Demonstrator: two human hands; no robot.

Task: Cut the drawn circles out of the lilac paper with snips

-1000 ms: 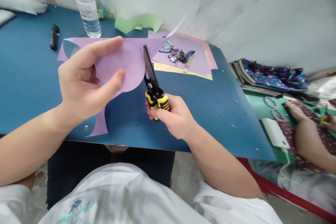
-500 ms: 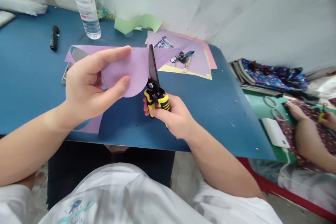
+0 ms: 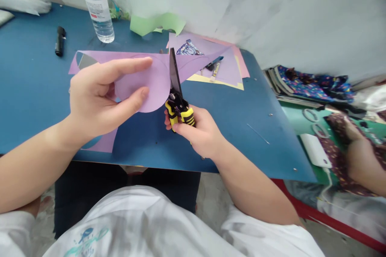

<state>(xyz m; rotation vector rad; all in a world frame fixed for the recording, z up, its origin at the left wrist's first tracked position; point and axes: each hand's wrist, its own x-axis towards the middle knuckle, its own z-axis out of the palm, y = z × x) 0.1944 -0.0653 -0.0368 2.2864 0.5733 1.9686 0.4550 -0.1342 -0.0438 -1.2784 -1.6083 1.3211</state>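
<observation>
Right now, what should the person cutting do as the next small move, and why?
Probably turn the purple paper slightly with the left hand: its faint drawn curve appears to bend away from the scissors in the right hand.

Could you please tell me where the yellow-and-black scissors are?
At the head view's centre, the scissors are in the right hand, with blades at the rounded purple paper.

Single head-worn view: looks forward and steeply down over near edge of the blue table (image 3: 223, 120), close range; wearer's white shirt (image 3: 144, 225) at bottom, wall (image 3: 286, 20) beyond far edge.
</observation>
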